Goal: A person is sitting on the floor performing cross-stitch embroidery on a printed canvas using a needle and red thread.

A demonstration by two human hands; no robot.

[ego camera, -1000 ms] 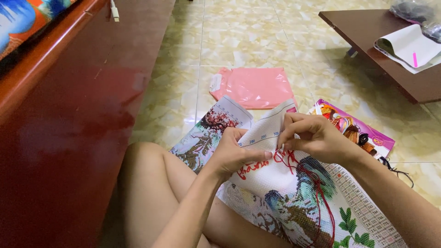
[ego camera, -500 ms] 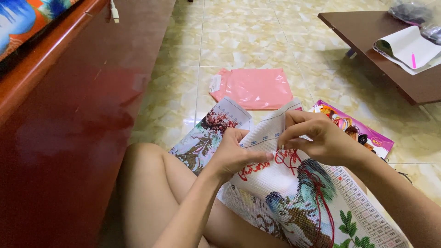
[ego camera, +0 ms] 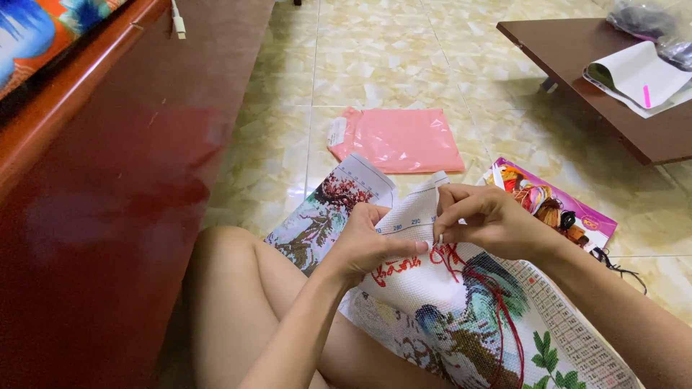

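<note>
A cross-stitch canvas [ego camera: 461, 317] printed with birds, leaves and red lettering lies across my lap, its top edge folded up. My left hand [ego camera: 371, 245] grips the folded edge from the left, thumb on the front. Fingers of my right hand [ego camera: 490, 220] are pinched together at the fold, just above a loose red thread [ego camera: 486, 284] that trails down the cloth. A needle is too small to make out.
A pink plastic bag [ego camera: 400, 139] lies on the tiled floor ahead. A purple packet of thread skeins [ego camera: 551, 205] sits to the right. A low brown table [ego camera: 577, 54] with white paper stands far right. Dark red wooden furniture [ego camera: 122, 187] runs along the left.
The folded top edge of the canvas has come down lower. My right hand's pinch has moved down to the fold, and both hands sit slightly closer together.
</note>
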